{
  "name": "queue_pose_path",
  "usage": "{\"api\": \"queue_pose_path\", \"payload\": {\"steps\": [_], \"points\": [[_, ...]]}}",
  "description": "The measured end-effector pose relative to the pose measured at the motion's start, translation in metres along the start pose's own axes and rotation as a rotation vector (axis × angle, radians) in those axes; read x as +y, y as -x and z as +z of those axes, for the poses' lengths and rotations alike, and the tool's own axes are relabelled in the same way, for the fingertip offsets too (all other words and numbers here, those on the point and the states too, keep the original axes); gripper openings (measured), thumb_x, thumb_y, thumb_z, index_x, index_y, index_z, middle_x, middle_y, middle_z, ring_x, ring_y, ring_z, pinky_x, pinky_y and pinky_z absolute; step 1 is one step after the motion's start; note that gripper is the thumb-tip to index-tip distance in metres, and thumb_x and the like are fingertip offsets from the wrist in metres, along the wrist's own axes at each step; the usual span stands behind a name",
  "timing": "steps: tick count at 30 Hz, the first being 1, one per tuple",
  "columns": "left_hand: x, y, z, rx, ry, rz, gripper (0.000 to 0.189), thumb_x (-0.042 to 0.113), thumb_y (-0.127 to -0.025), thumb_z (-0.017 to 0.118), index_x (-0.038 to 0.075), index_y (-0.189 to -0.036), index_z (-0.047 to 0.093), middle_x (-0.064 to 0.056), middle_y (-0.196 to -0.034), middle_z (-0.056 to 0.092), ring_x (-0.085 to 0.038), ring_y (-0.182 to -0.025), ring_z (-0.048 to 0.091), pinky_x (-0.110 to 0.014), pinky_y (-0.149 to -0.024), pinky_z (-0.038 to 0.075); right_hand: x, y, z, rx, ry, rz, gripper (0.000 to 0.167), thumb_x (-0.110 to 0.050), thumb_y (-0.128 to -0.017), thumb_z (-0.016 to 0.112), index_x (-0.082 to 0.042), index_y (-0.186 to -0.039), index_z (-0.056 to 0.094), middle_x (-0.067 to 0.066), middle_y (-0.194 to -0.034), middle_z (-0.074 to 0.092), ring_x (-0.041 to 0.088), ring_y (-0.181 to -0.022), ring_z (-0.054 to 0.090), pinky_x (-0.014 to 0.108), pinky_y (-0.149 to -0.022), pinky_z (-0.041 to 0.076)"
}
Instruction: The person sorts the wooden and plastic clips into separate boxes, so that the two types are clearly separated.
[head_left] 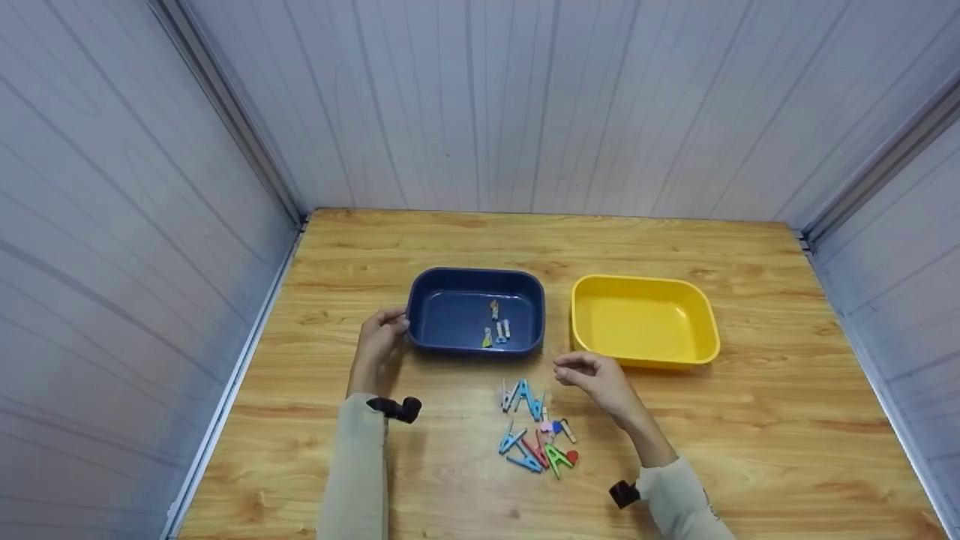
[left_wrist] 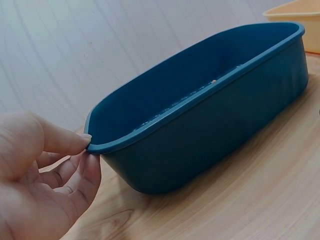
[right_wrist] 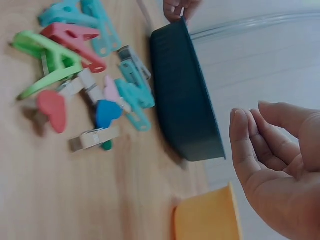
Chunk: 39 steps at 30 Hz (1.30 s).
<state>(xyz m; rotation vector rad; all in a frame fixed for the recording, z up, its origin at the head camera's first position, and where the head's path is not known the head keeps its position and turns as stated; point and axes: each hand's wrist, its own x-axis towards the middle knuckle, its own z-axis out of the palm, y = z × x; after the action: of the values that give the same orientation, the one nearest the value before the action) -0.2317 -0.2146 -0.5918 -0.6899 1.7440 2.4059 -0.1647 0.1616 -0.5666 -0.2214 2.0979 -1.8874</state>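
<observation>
My left hand (head_left: 377,339) pinches the rim of a dark blue plastic basin (head_left: 450,315) at its left end, thumb on top and fingers below. Inside that basin lie several small clothespins (head_left: 502,331). My right hand (head_left: 602,381) hovers beside the near left corner of the yellow basin (head_left: 637,322), its fingers loosely bent, with a gap between thumb and fingertips and nothing held. Before the basins lies a loose pile of pegs: light blue clips (head_left: 529,397), a red clip (head_left: 537,452), a green clip (head_left: 555,459), and small wooden pegs, one with a red heart (right_wrist: 52,110), another with a blue heart (right_wrist: 107,113).
The yellow basin stands right of the blue one, a narrow strip of wooden table (head_left: 780,390) between them. White panelled walls (head_left: 510,105) enclose the table at the back and both sides. Black wrist mounts (head_left: 397,409) sit at both cuffs.
</observation>
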Motion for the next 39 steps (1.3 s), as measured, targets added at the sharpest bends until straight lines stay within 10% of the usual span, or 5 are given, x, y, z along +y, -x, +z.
{"api": "queue_pose_path", "payload": {"steps": [16,28,35,39], "points": [[0.011,0.009,0.005,0.042,-0.161,-0.020,0.035,-0.003,-0.091,0.054,-0.003,-0.126,0.054,-0.010,-0.107,0.055,-0.015,-0.088,0.055,-0.039,-0.088,0.046,0.014,0.018,-0.001,-0.006,0.005,0.060,0.029,-0.005,-0.089,0.064,0.011,-0.114,0.061,0.035,-0.116,0.058,0.031,-0.100,0.066,0.028,-0.082,0.055],[0.009,0.007,0.004,0.043,-0.089,-0.042,0.032,-0.004,-0.089,0.055,-0.001,-0.121,0.057,-0.009,-0.105,0.057,-0.017,-0.089,0.057,-0.031,-0.078,0.050,0.037,0.029,-0.004,0.007,0.243,0.112,0.026,-0.012,-0.088,0.068,0.005,-0.107,0.066,0.020,-0.105,0.068,0.011,-0.086,0.064,0.019,-0.073,0.050],[-0.011,-0.018,-0.007,0.034,-0.029,-0.067,0.031,-0.002,-0.088,0.057,0.005,-0.119,0.058,-0.004,-0.104,0.057,-0.013,-0.089,0.060,-0.029,-0.077,0.053,0.043,0.033,-0.005,-0.032,0.350,0.130,0.021,-0.014,-0.087,0.069,-0.002,-0.103,0.068,0.010,-0.095,0.070,0.016,-0.085,0.064,0.022,-0.071,0.050],[0.000,-0.005,-0.002,0.020,-0.089,-0.044,0.033,-0.001,-0.090,0.056,0.001,-0.123,0.056,-0.005,-0.108,0.056,-0.015,-0.094,0.059,-0.031,-0.086,0.052,0.045,0.034,-0.004,-0.049,0.386,0.118,0.018,-0.012,-0.086,0.069,-0.002,-0.102,0.069,0.008,-0.093,0.070,0.013,-0.081,0.063,0.021,-0.067,0.049]]}}
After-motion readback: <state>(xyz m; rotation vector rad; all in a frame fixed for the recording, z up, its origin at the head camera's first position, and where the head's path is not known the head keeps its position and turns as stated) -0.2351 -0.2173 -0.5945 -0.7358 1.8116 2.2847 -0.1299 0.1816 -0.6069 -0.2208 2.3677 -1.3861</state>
